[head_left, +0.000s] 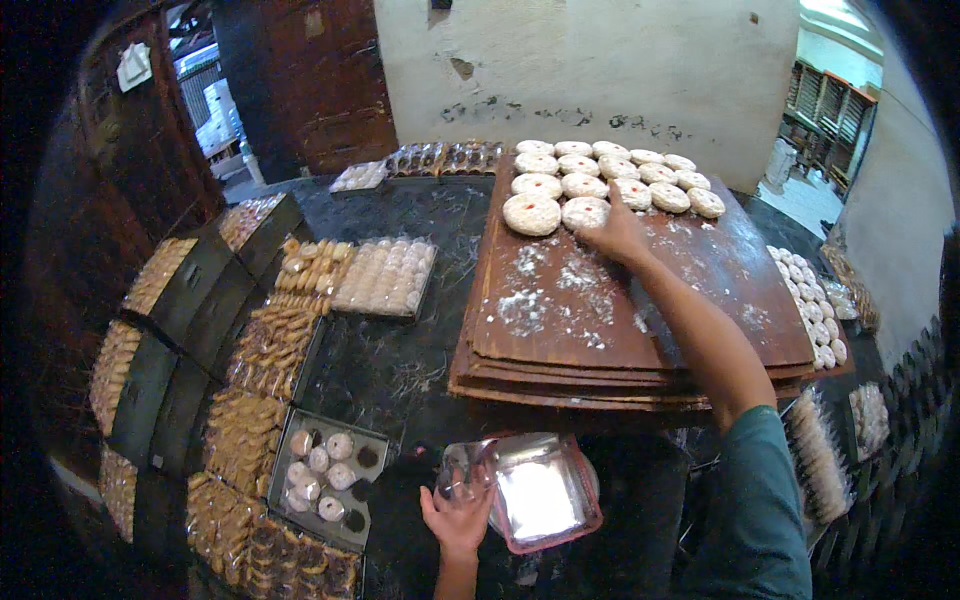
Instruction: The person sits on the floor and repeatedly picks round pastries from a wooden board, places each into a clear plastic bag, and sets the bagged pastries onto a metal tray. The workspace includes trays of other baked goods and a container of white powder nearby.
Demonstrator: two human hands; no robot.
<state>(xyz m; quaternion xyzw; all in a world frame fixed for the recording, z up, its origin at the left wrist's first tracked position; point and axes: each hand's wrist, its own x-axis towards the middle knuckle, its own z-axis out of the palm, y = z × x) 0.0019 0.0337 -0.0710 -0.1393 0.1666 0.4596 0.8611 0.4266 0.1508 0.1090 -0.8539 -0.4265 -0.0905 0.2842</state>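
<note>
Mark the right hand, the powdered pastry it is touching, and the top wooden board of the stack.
Right hand (614, 233): head view, on the back of the hand.
Powdered pastry (582, 212): head view, on its upper face.
Top wooden board (525, 338): head view, bare surface toward its near-left corner.

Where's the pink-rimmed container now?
Head view, lower centre: the pink-rimmed container is just right of the left hand, nearer than the stacked wooden boards.

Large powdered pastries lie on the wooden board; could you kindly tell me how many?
17 pastries: five in each of three rear rows, two in front by the right hand; more may be hidden.
</note>
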